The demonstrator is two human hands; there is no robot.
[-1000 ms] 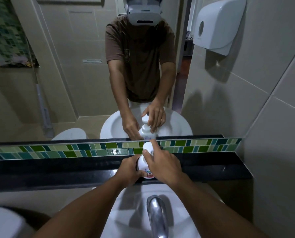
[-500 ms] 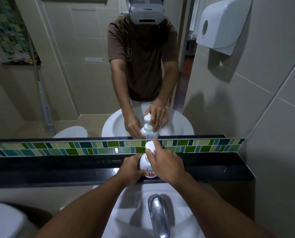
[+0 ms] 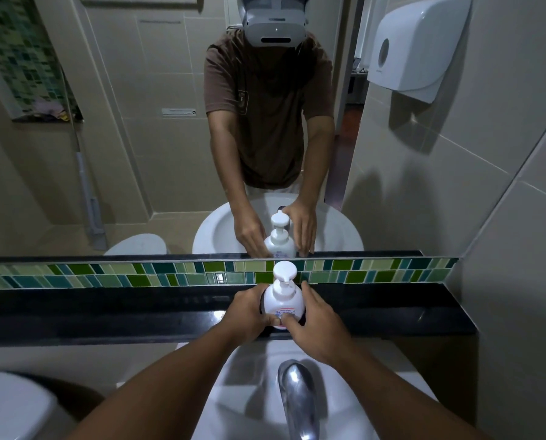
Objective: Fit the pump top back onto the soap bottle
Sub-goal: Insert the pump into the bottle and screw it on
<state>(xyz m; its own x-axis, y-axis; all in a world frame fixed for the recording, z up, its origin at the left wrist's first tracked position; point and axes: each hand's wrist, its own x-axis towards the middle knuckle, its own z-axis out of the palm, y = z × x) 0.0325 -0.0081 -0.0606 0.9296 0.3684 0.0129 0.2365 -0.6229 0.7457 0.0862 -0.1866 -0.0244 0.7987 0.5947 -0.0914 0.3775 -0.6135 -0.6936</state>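
So the white round-bodied plastic soap bottle (image 3: pixel 283 303) stands upright on the black glossy worktop (image 3: pixel 392 312) just behind the white ceramic sink (image 3: pixel 252 373), with its white plastic pump top (image 3: pixel 284 272) already sitting on the neck. Left hand (image 3: pixel 249 312) has a closed grip round the bottle's left side. Right hand (image 3: pixel 316 325) looks looser, fingers half-open against the right side, thumbs nearly meeting in front. Pump's straight above both grips, long axis vertical, so I'd guess either hand only needs to go up for a final twist.
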